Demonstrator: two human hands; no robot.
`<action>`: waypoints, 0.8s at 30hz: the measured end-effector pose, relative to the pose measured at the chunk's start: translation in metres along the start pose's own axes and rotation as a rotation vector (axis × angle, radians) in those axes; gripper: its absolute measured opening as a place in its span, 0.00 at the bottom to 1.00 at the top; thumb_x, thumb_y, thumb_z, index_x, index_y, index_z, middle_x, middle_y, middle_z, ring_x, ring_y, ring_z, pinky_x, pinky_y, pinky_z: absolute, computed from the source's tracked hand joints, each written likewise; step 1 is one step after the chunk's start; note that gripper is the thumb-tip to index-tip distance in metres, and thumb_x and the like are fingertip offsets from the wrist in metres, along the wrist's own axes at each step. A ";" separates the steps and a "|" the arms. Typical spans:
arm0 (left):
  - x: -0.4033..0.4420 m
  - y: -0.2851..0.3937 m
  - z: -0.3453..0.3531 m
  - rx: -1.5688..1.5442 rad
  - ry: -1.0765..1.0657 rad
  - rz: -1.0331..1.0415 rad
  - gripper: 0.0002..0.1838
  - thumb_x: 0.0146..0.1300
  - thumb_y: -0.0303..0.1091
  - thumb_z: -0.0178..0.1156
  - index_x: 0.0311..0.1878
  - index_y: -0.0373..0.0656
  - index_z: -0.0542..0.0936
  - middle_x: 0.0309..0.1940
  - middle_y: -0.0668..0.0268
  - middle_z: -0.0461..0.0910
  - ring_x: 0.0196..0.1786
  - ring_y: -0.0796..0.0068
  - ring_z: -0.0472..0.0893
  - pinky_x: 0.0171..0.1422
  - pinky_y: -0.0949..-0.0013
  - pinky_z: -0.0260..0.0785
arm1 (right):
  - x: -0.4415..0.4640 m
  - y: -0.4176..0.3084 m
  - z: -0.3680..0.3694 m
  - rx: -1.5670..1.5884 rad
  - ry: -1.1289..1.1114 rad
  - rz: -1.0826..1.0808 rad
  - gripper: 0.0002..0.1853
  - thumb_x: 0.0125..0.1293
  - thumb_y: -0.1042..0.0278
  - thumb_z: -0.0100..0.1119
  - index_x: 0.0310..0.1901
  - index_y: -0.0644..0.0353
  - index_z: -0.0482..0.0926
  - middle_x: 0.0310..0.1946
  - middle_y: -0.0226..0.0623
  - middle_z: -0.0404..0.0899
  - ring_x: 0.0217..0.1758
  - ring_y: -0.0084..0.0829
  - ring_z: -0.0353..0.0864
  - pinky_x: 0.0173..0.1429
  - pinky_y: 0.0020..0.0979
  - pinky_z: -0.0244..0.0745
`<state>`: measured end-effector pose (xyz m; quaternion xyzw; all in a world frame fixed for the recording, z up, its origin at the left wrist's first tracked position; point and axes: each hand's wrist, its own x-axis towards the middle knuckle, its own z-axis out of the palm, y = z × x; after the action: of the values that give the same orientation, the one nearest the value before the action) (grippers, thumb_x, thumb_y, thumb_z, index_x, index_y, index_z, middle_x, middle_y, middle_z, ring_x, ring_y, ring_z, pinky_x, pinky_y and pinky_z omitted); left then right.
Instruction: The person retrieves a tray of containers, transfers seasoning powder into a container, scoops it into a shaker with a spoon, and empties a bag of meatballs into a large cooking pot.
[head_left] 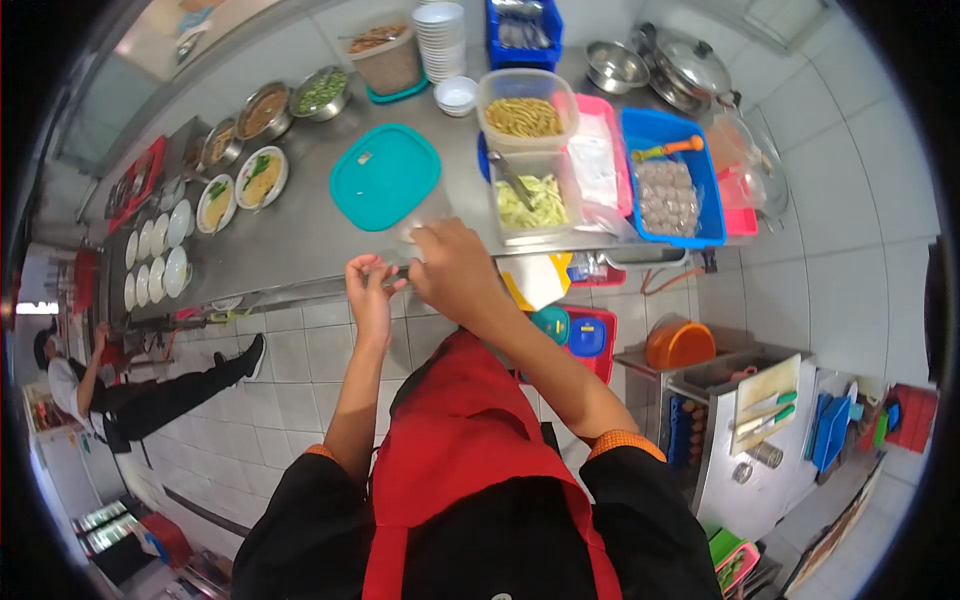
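Observation:
Close together at the front edge of the steel counter [300, 215] are my two hands. My left hand [371, 290] has its fingers curled and its fingertips near those of my right hand. My right hand [452, 268] is closed, knuckles up, over the counter edge. Something small and pale seems to lie between the fingers, too small and hidden to name. Just beyond them is a turquoise lid [386, 177] lying flat. To the right stand a tub of shredded cabbage [530, 203] with tongs and a tub of green pickles [523, 117].
Two plates of noodles [262, 178] and several small white bowls [176, 270] sit on the left. Metal bowls [264, 110] line the back. A blue tray [712, 215] holds bagged meatballs [668, 200]. Another person [110, 400] stands far left; knives [770, 415] lie at right.

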<state>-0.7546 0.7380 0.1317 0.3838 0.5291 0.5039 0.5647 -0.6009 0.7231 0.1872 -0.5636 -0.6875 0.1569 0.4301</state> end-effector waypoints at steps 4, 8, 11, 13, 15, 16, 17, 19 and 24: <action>0.046 -0.025 -0.023 -0.109 0.005 -0.058 0.19 0.64 0.35 0.51 0.57 0.46 0.64 0.55 0.62 0.63 0.53 0.69 0.72 0.48 0.63 0.71 | 0.051 -0.005 0.057 -0.461 -0.171 -0.217 0.14 0.51 0.65 0.62 0.39 0.63 0.79 0.38 0.48 0.76 0.45 0.46 0.74 0.48 0.42 0.69; 0.058 0.000 -0.015 -0.357 -0.090 -0.233 0.20 0.66 0.45 0.47 0.59 0.52 0.62 0.57 0.63 0.64 0.58 0.64 0.70 0.48 0.58 0.71 | 0.078 -0.013 0.081 -0.855 -0.447 -0.121 0.16 0.49 0.65 0.62 0.40 0.63 0.80 0.43 0.52 0.77 0.51 0.51 0.76 0.52 0.42 0.73; 0.082 -0.001 -0.027 -0.522 -0.238 -0.320 0.19 0.67 0.49 0.46 0.57 0.54 0.61 0.57 0.65 0.64 0.58 0.63 0.70 0.49 0.55 0.72 | 0.075 -0.014 0.095 -1.046 -0.408 -0.201 0.16 0.51 0.68 0.61 0.41 0.66 0.79 0.42 0.60 0.77 0.49 0.57 0.78 0.49 0.44 0.77; 0.095 0.008 -0.029 -0.643 -0.329 -0.357 0.18 0.68 0.50 0.46 0.56 0.55 0.61 0.57 0.66 0.65 0.58 0.62 0.70 0.49 0.53 0.72 | 0.084 -0.009 0.098 -1.056 -0.444 -0.216 0.16 0.50 0.69 0.61 0.41 0.67 0.79 0.40 0.62 0.77 0.47 0.57 0.79 0.47 0.45 0.78; 0.100 0.024 -0.030 -0.633 -0.297 -0.374 0.18 0.68 0.54 0.45 0.53 0.55 0.61 0.56 0.66 0.65 0.59 0.63 0.70 0.51 0.51 0.70 | 0.095 -0.005 0.098 -0.892 -0.604 -0.207 0.14 0.49 0.73 0.61 0.39 0.69 0.77 0.39 0.62 0.77 0.44 0.57 0.80 0.42 0.46 0.79; 0.108 0.022 -0.032 -0.602 -0.318 -0.353 0.19 0.68 0.56 0.44 0.52 0.55 0.62 0.55 0.66 0.66 0.60 0.64 0.67 0.55 0.49 0.68 | 0.103 -0.009 0.097 -0.894 -0.607 -0.199 0.14 0.49 0.73 0.61 0.39 0.69 0.77 0.39 0.62 0.77 0.44 0.57 0.80 0.42 0.46 0.79; 0.114 0.020 -0.036 -0.601 -0.334 -0.365 0.19 0.68 0.56 0.44 0.52 0.55 0.62 0.55 0.66 0.66 0.60 0.64 0.67 0.55 0.49 0.68 | 0.113 -0.014 0.091 -0.777 -0.656 -0.143 0.14 0.48 0.75 0.60 0.38 0.70 0.76 0.38 0.63 0.77 0.41 0.57 0.80 0.42 0.46 0.79; 0.123 0.021 -0.036 -0.662 -0.481 -0.384 0.19 0.67 0.57 0.45 0.52 0.56 0.62 0.55 0.66 0.64 0.62 0.64 0.65 0.58 0.48 0.65 | 0.130 -0.027 0.078 -0.676 -0.689 -0.058 0.14 0.47 0.76 0.59 0.38 0.70 0.75 0.37 0.64 0.77 0.38 0.58 0.80 0.42 0.46 0.78; 0.139 0.008 -0.041 -0.545 -0.326 -0.468 0.15 0.65 0.50 0.52 0.44 0.53 0.64 0.53 0.65 0.63 0.58 0.64 0.65 0.56 0.46 0.64 | 0.167 -0.052 0.059 -0.442 -0.641 0.029 0.08 0.48 0.75 0.57 0.29 0.71 0.75 0.26 0.61 0.76 0.35 0.55 0.79 0.39 0.46 0.74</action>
<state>-0.8056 0.8709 0.1042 0.1640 0.3523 0.4159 0.8222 -0.6786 0.8741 0.2584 -0.5747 -0.7963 0.1792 0.0593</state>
